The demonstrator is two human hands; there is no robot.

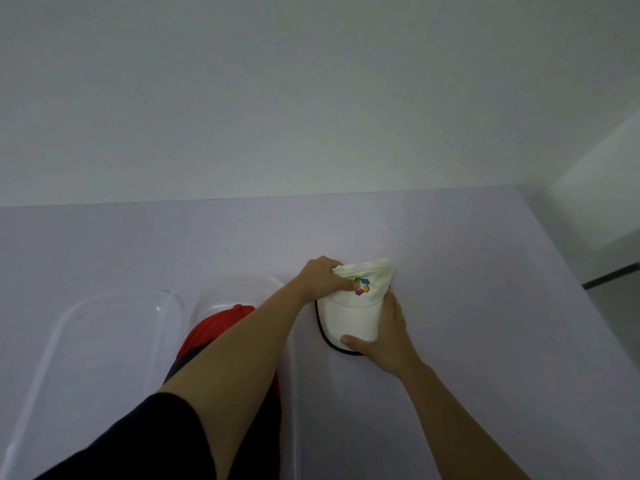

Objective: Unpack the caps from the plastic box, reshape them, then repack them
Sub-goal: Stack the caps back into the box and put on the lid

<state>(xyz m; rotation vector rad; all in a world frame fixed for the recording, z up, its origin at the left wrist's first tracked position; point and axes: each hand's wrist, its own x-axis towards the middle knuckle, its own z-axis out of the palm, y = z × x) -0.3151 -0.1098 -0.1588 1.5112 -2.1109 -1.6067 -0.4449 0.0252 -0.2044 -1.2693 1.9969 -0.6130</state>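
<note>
White cap (349, 313) on table (485, 271), gripped between both hands: left hand (322, 277) pinches crown, right hand (384, 337) clasps brim. Red cap (204, 337) in plastic box (242, 289) under left forearm.

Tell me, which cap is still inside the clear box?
The red cap. It lies in the clear plastic box, partly hidden under the left arm, while the white cap is out on the table, held by both hands.
</note>
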